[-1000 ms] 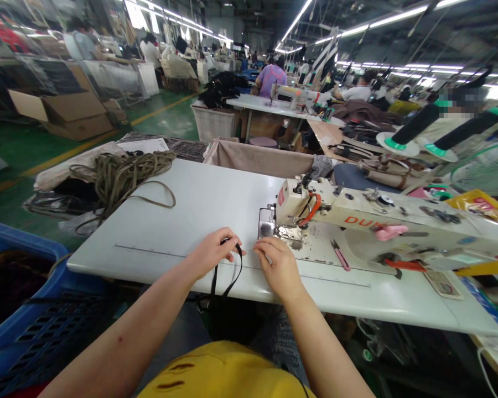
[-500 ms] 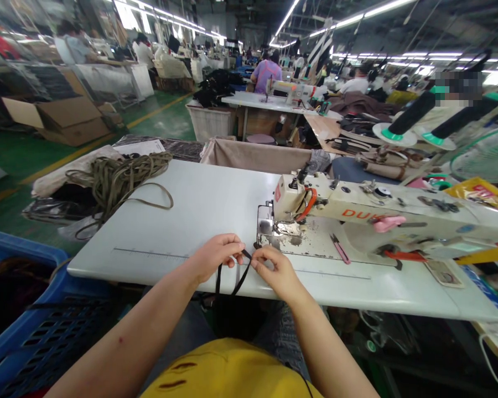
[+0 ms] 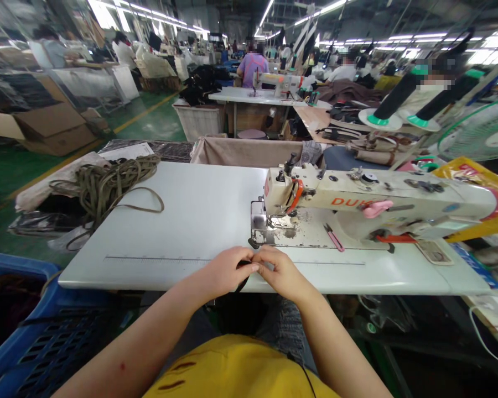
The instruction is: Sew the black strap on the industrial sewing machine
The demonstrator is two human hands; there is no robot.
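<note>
Fingertips first: the left hand (image 3: 228,272) and right hand (image 3: 280,271) are brought together at lower centre of the frame, fingers curled in and pinched shut on a thin black strap (image 3: 243,284), thumbs and forefingers nearly touching each other. The pinch is made right at the near edge of a white table (image 3: 199,210), just below the front of a cream sewing machine (image 3: 357,207) that's laid across the right half of the frame. A faint ruler line (image 3: 157,258) is marked along the tabletop left of the hands, and pink snips (image 3: 334,238) are left on the machine bed. A tangled pile of olive webbing (image 3: 105,182) is heaped at the table's far left corner, with one loop trailed out onto the white top. A blue crate (image 3: 29,337) is seen at lower left, and a fabric-lined bin (image 3: 249,152) behind the table. The room is a big factory hall: green floor (image 3: 157,119), a cardboard box (image 3: 45,124) at upper left, strip lights overhead, more sewing stations with people seated further back. As for the strap, very little of it is shown: a short dark bit under the fingertips, then a length hung off the table edge, long axis roughly top-to-bottom in the frame, pointed down toward the lap. Its ends can't be made out.
</note>
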